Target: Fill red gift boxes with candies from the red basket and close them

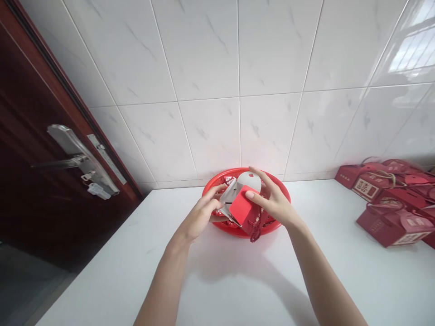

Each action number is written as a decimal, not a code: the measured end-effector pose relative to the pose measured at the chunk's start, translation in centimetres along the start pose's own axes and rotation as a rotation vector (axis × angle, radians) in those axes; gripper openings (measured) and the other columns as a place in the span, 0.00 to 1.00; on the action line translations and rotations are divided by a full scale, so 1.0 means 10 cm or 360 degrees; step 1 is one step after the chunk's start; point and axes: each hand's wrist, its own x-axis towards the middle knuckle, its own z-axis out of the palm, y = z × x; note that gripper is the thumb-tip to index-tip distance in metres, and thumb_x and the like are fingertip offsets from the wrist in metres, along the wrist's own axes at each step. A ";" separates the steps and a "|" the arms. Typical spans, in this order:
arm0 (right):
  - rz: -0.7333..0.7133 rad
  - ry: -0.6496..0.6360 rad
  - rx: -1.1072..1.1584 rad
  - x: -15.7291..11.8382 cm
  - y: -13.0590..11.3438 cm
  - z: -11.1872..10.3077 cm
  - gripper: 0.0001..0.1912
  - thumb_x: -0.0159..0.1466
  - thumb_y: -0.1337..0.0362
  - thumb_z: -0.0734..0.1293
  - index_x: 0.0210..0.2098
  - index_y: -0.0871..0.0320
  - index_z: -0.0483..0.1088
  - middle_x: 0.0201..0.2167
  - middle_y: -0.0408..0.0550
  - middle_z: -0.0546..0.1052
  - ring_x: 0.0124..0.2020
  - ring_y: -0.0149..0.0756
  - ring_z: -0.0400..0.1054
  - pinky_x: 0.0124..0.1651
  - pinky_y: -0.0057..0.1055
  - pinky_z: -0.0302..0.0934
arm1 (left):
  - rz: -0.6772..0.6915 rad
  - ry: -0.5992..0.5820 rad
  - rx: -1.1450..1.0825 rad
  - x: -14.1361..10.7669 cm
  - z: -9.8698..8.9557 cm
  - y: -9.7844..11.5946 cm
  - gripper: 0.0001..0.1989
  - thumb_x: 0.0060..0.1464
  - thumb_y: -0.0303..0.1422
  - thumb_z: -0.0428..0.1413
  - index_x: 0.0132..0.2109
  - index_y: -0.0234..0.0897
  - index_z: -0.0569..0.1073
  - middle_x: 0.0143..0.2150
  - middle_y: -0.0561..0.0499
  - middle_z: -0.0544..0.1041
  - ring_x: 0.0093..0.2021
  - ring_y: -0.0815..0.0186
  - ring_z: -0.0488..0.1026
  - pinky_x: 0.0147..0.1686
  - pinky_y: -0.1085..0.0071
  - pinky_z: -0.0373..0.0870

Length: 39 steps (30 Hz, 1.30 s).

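Both hands hold a small red paper gift box [249,217] over a red plastic basket [285,188]. Its pale inner side and a rounded white flap [249,179] face up, and a dark red tassel hangs from its front. My left hand [202,215] grips the pale left edge of the box, some fingers passing underneath. With its thumb on a bright red flap [240,204], my right hand [273,199] clasps the other side, fingers curled behind. Red-and-white wrapped pieces [231,180], perhaps sweets, lie in the basket, partly hidden by the box and hands.
Several folded red gift boxes [394,224] with handles are heaped at the right of the white table [159,262]. A white tiled wall [210,131] rises directly behind the basket. To the left stands a dark red door [30,181] with a metal handle and hanging keys [98,190].
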 end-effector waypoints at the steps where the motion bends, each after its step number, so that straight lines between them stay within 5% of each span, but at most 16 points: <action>1: 0.0022 -0.0007 -0.0083 0.00 0.01 0.01 0.45 0.63 0.46 0.73 0.73 0.47 0.53 0.51 0.50 0.79 0.51 0.47 0.75 0.52 0.46 0.70 | 0.0015 -0.0012 -0.0005 0.00 0.00 0.00 0.33 0.55 0.36 0.53 0.69 0.43 0.64 0.60 0.45 0.73 0.55 0.52 0.75 0.52 0.56 0.77; 6: 0.0229 0.0047 -0.0272 0.03 0.09 0.01 0.47 0.62 0.42 0.72 0.74 0.48 0.52 0.62 0.55 0.73 0.62 0.53 0.68 0.62 0.53 0.64 | 0.0043 0.0010 0.0155 -0.03 0.02 -0.02 0.30 0.59 0.37 0.54 0.68 0.47 0.66 0.67 0.44 0.68 0.63 0.50 0.71 0.55 0.54 0.77; 10: 0.0365 -0.0070 -0.0387 0.05 0.16 0.00 0.43 0.61 0.41 0.72 0.70 0.50 0.61 0.64 0.55 0.72 0.64 0.55 0.66 0.66 0.56 0.60 | -0.0004 -0.0030 0.0287 -0.05 0.05 -0.08 0.29 0.57 0.37 0.55 0.66 0.45 0.69 0.66 0.42 0.70 0.58 0.51 0.76 0.60 0.51 0.73; 14: 0.0277 -0.0197 -0.0291 0.08 0.24 0.00 0.32 0.63 0.42 0.71 0.61 0.51 0.72 0.61 0.53 0.75 0.64 0.52 0.67 0.68 0.53 0.59 | 0.0008 -0.0020 0.0496 -0.02 0.07 -0.17 0.27 0.56 0.38 0.58 0.63 0.47 0.73 0.62 0.43 0.74 0.59 0.48 0.75 0.63 0.47 0.68; 20: 0.0307 -0.0231 -0.0243 0.09 0.25 -0.07 0.27 0.68 0.43 0.66 0.59 0.51 0.73 0.61 0.51 0.75 0.64 0.47 0.68 0.67 0.46 0.61 | 0.0116 0.0053 0.0643 0.07 0.09 -0.23 0.22 0.61 0.44 0.57 0.60 0.46 0.77 0.62 0.45 0.76 0.59 0.47 0.74 0.64 0.47 0.66; 26: 0.0203 -0.0303 -0.0293 0.08 0.28 -0.14 0.24 0.67 0.47 0.68 0.58 0.49 0.75 0.53 0.50 0.79 0.56 0.48 0.72 0.62 0.50 0.65 | 0.0049 0.0236 0.0616 0.26 0.09 -0.34 0.29 0.60 0.46 0.60 0.65 0.43 0.68 0.62 0.41 0.71 0.57 0.51 0.74 0.60 0.54 0.70; 35: 0.0040 -0.0263 -0.0346 0.10 0.25 -0.06 0.18 0.67 0.53 0.68 0.53 0.54 0.75 0.50 0.50 0.80 0.53 0.46 0.73 0.59 0.48 0.65 | -0.0118 0.0051 0.0413 0.40 -0.01 -0.42 0.35 0.59 0.50 0.61 0.70 0.49 0.63 0.67 0.43 0.69 0.74 0.51 0.56 0.69 0.56 0.57; 39: 0.0051 -0.0196 -0.0334 0.07 0.23 -0.01 0.19 0.66 0.54 0.69 0.54 0.54 0.73 0.53 0.51 0.79 0.55 0.47 0.74 0.58 0.47 0.67 | 0.0055 -0.0007 0.0387 0.42 0.02 -0.45 0.34 0.59 0.48 0.62 0.69 0.48 0.64 0.68 0.45 0.69 0.69 0.50 0.64 0.68 0.54 0.61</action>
